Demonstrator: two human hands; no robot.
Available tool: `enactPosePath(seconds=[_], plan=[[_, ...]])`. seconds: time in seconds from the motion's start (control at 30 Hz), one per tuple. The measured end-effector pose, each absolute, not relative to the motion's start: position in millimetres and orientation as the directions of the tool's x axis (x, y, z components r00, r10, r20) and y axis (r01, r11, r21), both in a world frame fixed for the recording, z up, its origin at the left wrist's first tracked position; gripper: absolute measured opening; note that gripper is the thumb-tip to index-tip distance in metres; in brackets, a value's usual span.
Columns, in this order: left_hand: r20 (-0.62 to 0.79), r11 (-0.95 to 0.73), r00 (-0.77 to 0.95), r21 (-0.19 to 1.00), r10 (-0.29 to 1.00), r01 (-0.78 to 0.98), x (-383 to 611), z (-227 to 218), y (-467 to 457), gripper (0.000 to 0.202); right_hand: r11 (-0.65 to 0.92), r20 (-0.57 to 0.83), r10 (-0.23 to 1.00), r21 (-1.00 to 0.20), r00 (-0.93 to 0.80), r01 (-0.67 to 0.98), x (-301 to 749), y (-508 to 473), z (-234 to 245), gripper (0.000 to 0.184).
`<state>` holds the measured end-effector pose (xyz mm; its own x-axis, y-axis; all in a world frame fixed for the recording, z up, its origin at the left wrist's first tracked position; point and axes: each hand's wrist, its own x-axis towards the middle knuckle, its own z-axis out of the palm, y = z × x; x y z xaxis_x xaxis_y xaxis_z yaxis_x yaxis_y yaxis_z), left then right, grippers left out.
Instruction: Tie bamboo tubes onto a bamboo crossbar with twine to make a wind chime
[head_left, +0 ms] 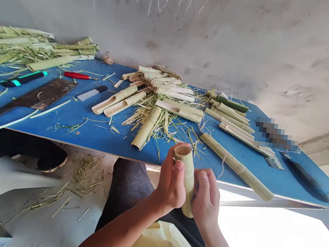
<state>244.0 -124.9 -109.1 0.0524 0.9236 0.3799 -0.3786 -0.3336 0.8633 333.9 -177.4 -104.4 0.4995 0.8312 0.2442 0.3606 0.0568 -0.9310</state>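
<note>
Above my lap, beyond the table's front edge, a short bamboo tube stands nearly upright, its hollow end facing up. My left hand wraps round its upper part, thumb along the near side. Against the tube's right side, my right hand is closed, with thumb and fingers pressed together. What lies between those fingers is hidden. On the table just beyond, another bamboo tube rests on shavings. A long bamboo piece with a loose string lies to the right.
The blue table carries a cleaver, a red-handled tool, a small blade, a black-and-teal tool and cut bamboo. A dark curved object lies far right. Another person's leg is at left.
</note>
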Motion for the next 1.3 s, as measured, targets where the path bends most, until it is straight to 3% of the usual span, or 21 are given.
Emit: enactPosePath(seconds=[0.1,0.2,0.37,0.43,0.53,0.77,0.87,1.03,1.17,1.3], plan=[[0.525,-0.496,0.017,0.814,0.851,-0.301,250.2,-100.0,-118.2,0.046,0.012,0.252,0.833,-0.899,0.493,0.438,335.9,-182.6,-108.1,0.055],[0.557,-0.54,0.092,0.826,0.825,-0.163,248.4,-96.3,-111.4,0.036,-0.016,0.285,0.809,-0.864,0.515,0.503,340.0,-185.9,-110.1,0.054],[0.606,-0.606,-0.014,0.796,0.796,-0.001,229.0,-99.4,-111.4,0.021,-0.073,0.313,0.829,-0.761,0.464,0.645,353.9,-192.4,-103.4,0.051],[0.567,-0.576,0.142,0.817,0.811,0.025,217.5,-96.1,-112.3,0.012,-0.065,0.323,0.848,-0.724,0.42,0.687,360.1,-195.4,-99.7,0.049],[0.469,-0.523,0.351,0.849,0.811,0.075,202.8,-87.8,-110.4,0.015,-0.073,0.306,0.87,-0.696,0.387,0.714,365.6,-199.4,-96.1,0.046],[0.404,-0.522,0.416,0.824,0.815,0.222,196.6,-83.9,-107.7,0.019,-0.2,0.231,0.861,-0.665,0.453,0.719,358.0,-208.7,-89.6,0.034],[0.424,-0.529,0.371,0.811,0.826,0.25,200.8,-86.7,-112.1,0.022,-0.175,0.261,0.863,-0.65,0.433,0.74,362.9,-210.8,-93.6,0.033],[0.575,-0.61,0.206,0.765,0.792,0.209,209.0,-91.0,-114.3,0.026,-0.087,0.302,0.886,-0.636,0.351,0.767,373.6,-209.0,-105.1,0.038],[0.683,-0.685,0.081,0.71,0.726,0.161,215.0,-93.1,-113.4,0.024,-0.048,0.309,0.882,-0.691,0.355,0.721,364.5,-205.7,-109.2,0.042],[0.682,-0.68,-0.001,0.729,0.731,0.079,219.6,-99.4,-116.6,0.021,-0.044,0.27,0.872,-0.787,0.407,0.616,348.7,-203.6,-113.8,0.044]])
